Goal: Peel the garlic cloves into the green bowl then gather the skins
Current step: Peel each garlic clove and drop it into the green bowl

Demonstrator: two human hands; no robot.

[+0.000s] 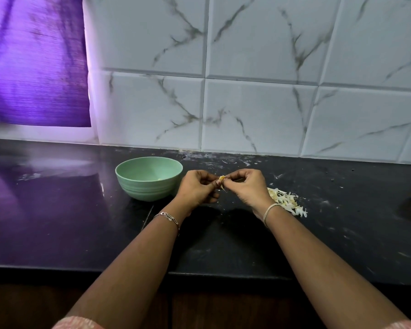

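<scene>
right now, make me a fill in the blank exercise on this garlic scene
The left hand and right hand pinch a garlic clove to the ____ of the green bowl.
The pile of skins lies by the ____ wrist.
The chain bracelet circles the ____ wrist.
The counter is ____.
Missing: right; right; left; black.

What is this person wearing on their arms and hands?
No gloves. Beside the left hand sits a silver chain bracelet; beside the right hand, a thin pale band. Pink sleeves show at the picture's bottom edge.
</scene>
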